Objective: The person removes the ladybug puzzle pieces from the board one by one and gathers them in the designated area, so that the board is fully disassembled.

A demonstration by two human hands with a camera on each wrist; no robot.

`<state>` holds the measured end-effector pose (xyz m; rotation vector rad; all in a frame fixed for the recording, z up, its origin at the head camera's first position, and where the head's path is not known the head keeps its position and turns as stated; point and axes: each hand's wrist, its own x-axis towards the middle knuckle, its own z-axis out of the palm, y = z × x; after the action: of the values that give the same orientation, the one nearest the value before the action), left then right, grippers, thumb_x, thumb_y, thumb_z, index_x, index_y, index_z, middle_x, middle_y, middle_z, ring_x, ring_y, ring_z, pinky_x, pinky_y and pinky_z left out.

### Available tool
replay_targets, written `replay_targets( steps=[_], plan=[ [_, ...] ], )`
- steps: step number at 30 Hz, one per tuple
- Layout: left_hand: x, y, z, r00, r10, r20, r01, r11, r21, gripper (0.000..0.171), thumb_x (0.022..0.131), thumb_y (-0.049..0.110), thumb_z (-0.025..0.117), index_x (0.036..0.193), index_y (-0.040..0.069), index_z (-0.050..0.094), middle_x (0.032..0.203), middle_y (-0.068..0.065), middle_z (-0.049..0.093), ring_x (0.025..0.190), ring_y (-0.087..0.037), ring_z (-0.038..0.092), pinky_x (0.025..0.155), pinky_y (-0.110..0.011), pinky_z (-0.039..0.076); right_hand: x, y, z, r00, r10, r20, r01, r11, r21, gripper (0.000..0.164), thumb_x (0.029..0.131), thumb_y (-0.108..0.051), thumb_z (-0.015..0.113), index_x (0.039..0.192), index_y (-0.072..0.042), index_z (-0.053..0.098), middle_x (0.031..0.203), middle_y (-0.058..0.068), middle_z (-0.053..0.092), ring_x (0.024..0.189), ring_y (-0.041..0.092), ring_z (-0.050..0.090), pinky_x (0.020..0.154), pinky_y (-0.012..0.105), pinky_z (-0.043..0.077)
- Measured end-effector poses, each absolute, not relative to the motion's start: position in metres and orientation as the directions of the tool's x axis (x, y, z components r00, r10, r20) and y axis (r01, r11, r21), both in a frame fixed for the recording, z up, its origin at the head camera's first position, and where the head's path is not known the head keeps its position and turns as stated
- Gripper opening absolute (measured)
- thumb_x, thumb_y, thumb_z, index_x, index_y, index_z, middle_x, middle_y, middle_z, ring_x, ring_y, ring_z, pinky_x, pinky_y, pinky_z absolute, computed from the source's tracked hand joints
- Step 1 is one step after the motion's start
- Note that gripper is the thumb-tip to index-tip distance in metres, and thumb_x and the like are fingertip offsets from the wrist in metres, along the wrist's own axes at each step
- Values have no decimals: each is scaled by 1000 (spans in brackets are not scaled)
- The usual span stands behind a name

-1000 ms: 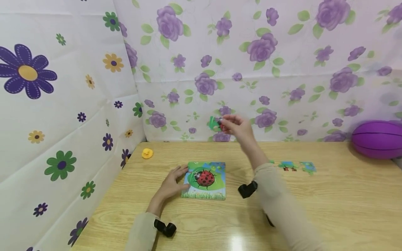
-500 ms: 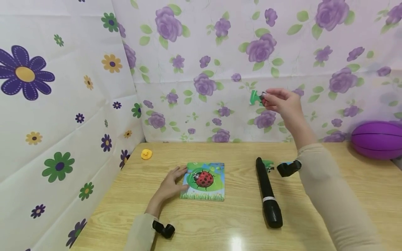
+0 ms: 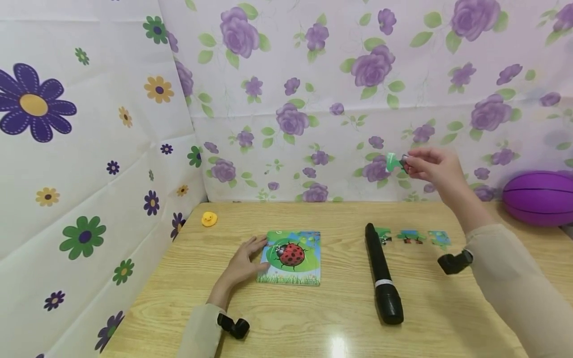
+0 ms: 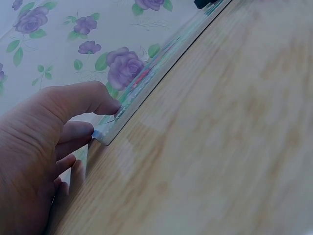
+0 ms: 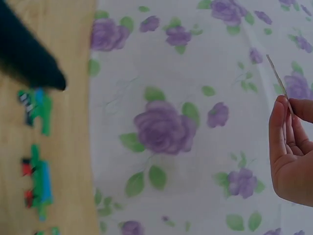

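Note:
A square ladybug puzzle board (image 3: 293, 258) lies flat on the table. My left hand (image 3: 243, 261) rests at its left edge with the fingers spread; in the left wrist view that hand (image 4: 54, 132) touches the board's corner with a digit over the top face. Held up above the table, my right hand (image 3: 436, 169) pinches a green and red puzzle piece (image 3: 393, 161) between thumb and fingers. From the right wrist, the piece (image 5: 277, 73) shows edge-on as a thin strip. Three loose puzzle pieces (image 3: 411, 236) lie in a row below the right hand.
A long black tapered object (image 3: 380, 273) with a white band lies right of the board, its narrow end beside the leftmost loose piece. A yellow toy duck (image 3: 209, 219) sits at the back left, a purple ball (image 3: 539, 199) at the back right. Flowered cloth (image 3: 286, 99) hangs behind.
My right hand has carried the pinched piece rightward, rising and then dropping a little. The black object and the loose pieces have come into full view. The left hand stays on the board's edge.

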<state>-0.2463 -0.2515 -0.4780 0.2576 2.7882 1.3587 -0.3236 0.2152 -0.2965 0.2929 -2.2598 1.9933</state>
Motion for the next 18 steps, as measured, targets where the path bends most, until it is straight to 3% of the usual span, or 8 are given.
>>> replay_targets(
  steps=[7,18],
  plan=[
    [-247,-251,-478,-985,164,60,148,601,785,71,82,18,74,147,10,45,158,-3,37,153,-32,16,125,-56,5,-318,236,-343,-983,-145,112,-142,216,-966,13,93,-28,65,104,-21,64,85,-19,68,78,-1,66,74,15,58],
    [-247,-251,-478,-984,170,61,152,598,787,71,82,19,75,146,10,46,158,-4,37,152,-33,15,124,-59,6,-305,249,-411,-973,-222,-56,-21,331,-943,45,97,-26,61,126,7,51,84,-19,68,78,1,67,75,22,60]
  ],
)
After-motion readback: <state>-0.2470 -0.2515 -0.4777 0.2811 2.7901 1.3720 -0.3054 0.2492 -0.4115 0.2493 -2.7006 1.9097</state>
